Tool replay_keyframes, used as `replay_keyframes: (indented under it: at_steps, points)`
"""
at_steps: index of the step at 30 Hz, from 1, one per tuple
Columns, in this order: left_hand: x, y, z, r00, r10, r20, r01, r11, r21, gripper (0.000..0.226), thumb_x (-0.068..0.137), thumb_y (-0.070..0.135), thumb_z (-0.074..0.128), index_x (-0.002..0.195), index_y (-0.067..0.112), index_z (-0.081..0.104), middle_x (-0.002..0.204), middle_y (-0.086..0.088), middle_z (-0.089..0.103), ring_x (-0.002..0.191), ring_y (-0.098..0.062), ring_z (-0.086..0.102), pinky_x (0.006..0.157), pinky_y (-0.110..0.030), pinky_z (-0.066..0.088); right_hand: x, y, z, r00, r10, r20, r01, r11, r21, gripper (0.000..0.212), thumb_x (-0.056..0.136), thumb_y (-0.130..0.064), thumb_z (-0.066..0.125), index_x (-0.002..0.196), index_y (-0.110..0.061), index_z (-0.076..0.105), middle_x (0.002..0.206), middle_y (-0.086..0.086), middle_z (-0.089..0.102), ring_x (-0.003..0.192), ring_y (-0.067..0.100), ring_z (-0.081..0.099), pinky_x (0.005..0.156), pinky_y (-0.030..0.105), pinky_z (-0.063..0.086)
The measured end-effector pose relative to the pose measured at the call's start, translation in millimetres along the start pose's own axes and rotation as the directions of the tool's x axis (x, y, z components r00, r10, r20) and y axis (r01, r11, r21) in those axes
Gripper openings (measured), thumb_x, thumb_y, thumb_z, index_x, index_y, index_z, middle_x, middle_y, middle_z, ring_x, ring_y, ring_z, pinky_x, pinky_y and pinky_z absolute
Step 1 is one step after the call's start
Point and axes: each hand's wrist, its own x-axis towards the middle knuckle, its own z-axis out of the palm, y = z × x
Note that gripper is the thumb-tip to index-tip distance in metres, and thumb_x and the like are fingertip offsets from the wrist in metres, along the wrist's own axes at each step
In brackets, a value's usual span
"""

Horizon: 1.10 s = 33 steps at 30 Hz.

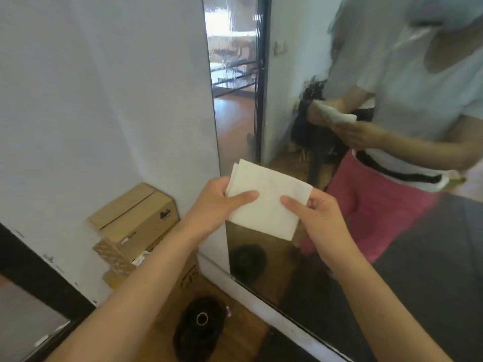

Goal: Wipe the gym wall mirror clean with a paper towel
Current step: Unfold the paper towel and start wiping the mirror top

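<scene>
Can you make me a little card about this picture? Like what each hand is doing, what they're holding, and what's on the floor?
left hand: pinches the left edge of the paper towel, thumb on top
right hand: pinches its right edge, thumb on top
paper towel: white, folded in layers, held up in front of the mirror
mirror: shows the person's reflection holding the towel
floor: cardboard box against the wall; black weight plate below the mirror

Soft, even daylight, with only faint shadows; the brightest patch is a window [231, 24] reflected in the mirror [431, 244]. The reflection at upper right is smeared and blurry, and straight lines bow near the edges.
</scene>
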Motion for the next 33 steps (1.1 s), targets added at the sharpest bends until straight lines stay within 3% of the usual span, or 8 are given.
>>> replay_keyframes:
  at_steps: [3, 6, 11, 16, 19, 23, 28, 33]
  points:
    - [16, 29, 1, 0.992, 0.113, -0.048, -0.111, 0.993, 0.044, 0.021, 0.091, 0.024, 0.069, 0.110, 0.017, 0.068, 0.107, 0.002, 0.073, 0.091, -0.009, 0.070, 0.068, -0.018, 0.054, 17, -33, -10, 0.995, -0.102, 0.003, 0.102, 0.994, -0.033, 0.021, 0.092, -0.007, 0.064, 0.108, -0.020, 0.067, 0.087, -0.020, 0.075, 0.086, 0.003, 0.072, 0.065, 0.017, 0.056]
    - [32, 58, 0, 0.971, 0.203, -0.127, -0.205, 0.979, -0.003, 0.011, 0.091, 0.017, 0.070, 0.101, 0.012, 0.071, 0.103, -0.008, 0.075, 0.089, -0.017, 0.071, 0.079, -0.038, 0.056, 36, -65, -13, 0.981, -0.194, 0.019, 0.195, 0.977, -0.089, 0.030, 0.087, -0.001, 0.070, 0.111, -0.019, 0.067, 0.098, -0.007, 0.076, 0.088, 0.008, 0.073, 0.069, 0.022, 0.059]
    - [53, 95, -2, 0.922, 0.314, -0.227, -0.332, 0.942, -0.045, 0.014, 0.096, 0.018, 0.064, 0.107, 0.014, 0.071, 0.106, -0.006, 0.074, 0.097, -0.020, 0.071, 0.083, -0.036, 0.056, 66, -104, -8, 0.947, -0.321, 0.014, 0.316, 0.922, -0.222, 0.036, 0.084, -0.004, 0.076, 0.113, -0.024, 0.064, 0.112, -0.001, 0.072, 0.102, 0.016, 0.069, 0.089, 0.044, 0.058]
    - [77, 121, -10, 0.866, 0.412, -0.283, -0.438, 0.899, -0.033, 0.010, 0.100, 0.017, 0.058, 0.100, 0.019, 0.068, 0.095, 0.004, 0.072, 0.080, 0.001, 0.067, 0.075, -0.022, 0.054, 96, -134, -4, 0.902, -0.432, 0.017, 0.418, 0.861, -0.288, 0.035, 0.088, -0.010, 0.073, 0.120, -0.018, 0.063, 0.109, -0.007, 0.070, 0.097, 0.007, 0.067, 0.082, 0.027, 0.058]
    - [101, 142, -17, 0.832, 0.459, -0.312, -0.492, 0.870, -0.032, 0.010, 0.100, 0.018, 0.057, 0.099, 0.016, 0.067, 0.089, 0.005, 0.069, 0.073, 0.002, 0.064, 0.064, -0.014, 0.048, 119, -155, 2, 0.869, -0.495, -0.016, 0.460, 0.820, -0.341, 0.031, 0.089, -0.012, 0.072, 0.116, -0.020, 0.060, 0.104, -0.010, 0.067, 0.093, 0.004, 0.064, 0.071, 0.013, 0.053]
    - [143, 187, -30, 0.765, 0.537, -0.355, -0.583, 0.812, -0.028, 0.014, 0.100, 0.019, 0.058, 0.103, 0.008, 0.066, 0.084, 0.004, 0.065, 0.076, -0.009, 0.062, 0.060, -0.015, 0.046, 155, -202, 12, 0.792, -0.602, -0.099, 0.506, 0.740, -0.444, 0.024, 0.089, -0.017, 0.072, 0.106, -0.023, 0.056, 0.089, -0.018, 0.058, 0.080, 0.001, 0.058, 0.067, 0.014, 0.049]
    - [197, 253, -65, 0.616, 0.661, -0.429, -0.721, 0.692, 0.030, 0.028, 0.099, 0.022, 0.059, 0.118, 0.002, 0.064, 0.100, -0.006, 0.068, 0.083, -0.012, 0.062, 0.057, -0.010, 0.045, 205, -278, 35, 0.653, -0.750, -0.103, 0.592, 0.591, -0.548, 0.030, 0.088, -0.020, 0.073, 0.102, -0.032, 0.049, 0.082, -0.024, 0.053, 0.074, -0.005, 0.055, 0.064, 0.013, 0.047]
    - [237, 331, -107, 0.455, 0.737, -0.500, -0.847, 0.531, 0.012, 0.012, 0.095, 0.011, 0.063, 0.106, 0.007, 0.065, 0.092, 0.002, 0.068, 0.075, -0.002, 0.062, 0.061, -0.011, 0.047, 247, -362, 57, 0.497, -0.867, -0.036, 0.626, 0.387, -0.677, 0.037, 0.089, -0.017, 0.070, 0.121, -0.016, 0.053, 0.099, -0.004, 0.058, 0.087, 0.013, 0.055, 0.062, 0.015, 0.040]
